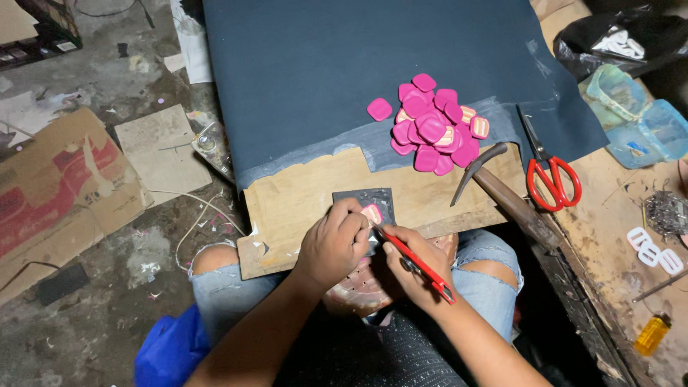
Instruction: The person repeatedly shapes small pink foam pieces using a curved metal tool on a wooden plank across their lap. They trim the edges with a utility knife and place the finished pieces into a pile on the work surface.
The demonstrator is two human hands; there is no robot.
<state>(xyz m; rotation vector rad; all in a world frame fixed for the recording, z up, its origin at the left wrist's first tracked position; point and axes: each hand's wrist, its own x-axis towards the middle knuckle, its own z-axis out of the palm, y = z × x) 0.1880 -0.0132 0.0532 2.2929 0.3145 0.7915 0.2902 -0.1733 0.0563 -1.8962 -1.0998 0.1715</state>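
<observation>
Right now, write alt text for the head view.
A seated person's left hand presses a small pink piece against a wooden board while the right hand works on it with a red utility knife. Beyond lie a pile of pink pieces, a hammer and red scissors.

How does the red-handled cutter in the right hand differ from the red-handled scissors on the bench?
The cutter is gripped in the right hand, in use at the small pink piece; the scissors lie untouched. The cutter is one slim straight bar; the scissors have two looped handles and closed blades. Both have red handles.
</observation>
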